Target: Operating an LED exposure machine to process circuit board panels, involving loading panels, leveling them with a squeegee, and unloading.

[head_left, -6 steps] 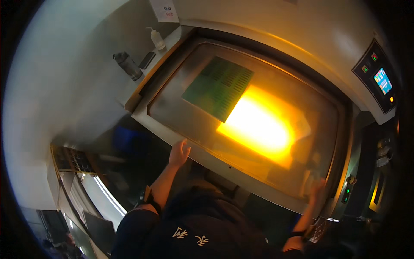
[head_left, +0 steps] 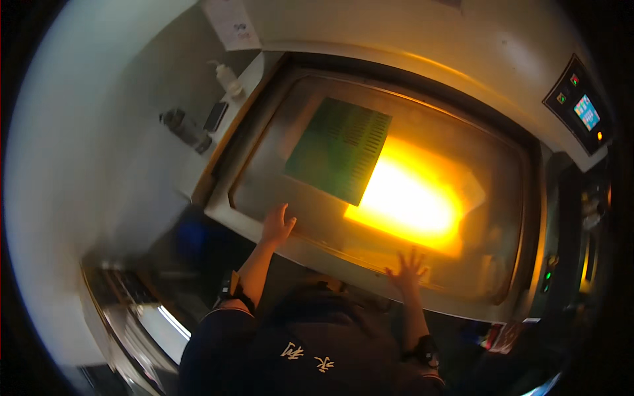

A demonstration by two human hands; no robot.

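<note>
My left hand [head_left: 278,226] is at the near-left edge of a large framed, glassy bed [head_left: 264,175], thumb apart from the fingers and nothing in its grasp. Over the near edge, right of centre, my right hand [head_left: 407,269] has its fingers spread and is free of any object; whether it touches the surface I cannot tell. A green rectangular panel [head_left: 333,148] with rows of dark slot-like marks lies tilted on the bed, beyond both hands. Beside the panel, a bright yellow-white light [head_left: 409,204] glows and washes out what lies there.
A control panel with a small screen [head_left: 586,112] stands at the far right. On the left ledge are a white squeeze bottle [head_left: 228,79], a dark phone-like slab [head_left: 216,117] and a grey bottle [head_left: 185,131]. A paper sheet [head_left: 232,25] hangs on the wall. The bed has a raised rim.
My right hand has moved left from the bed's near-right corner to nearer the middle, fingers now spread. My left hand stays at the near-left edge. The whole view has shifted slightly.
</note>
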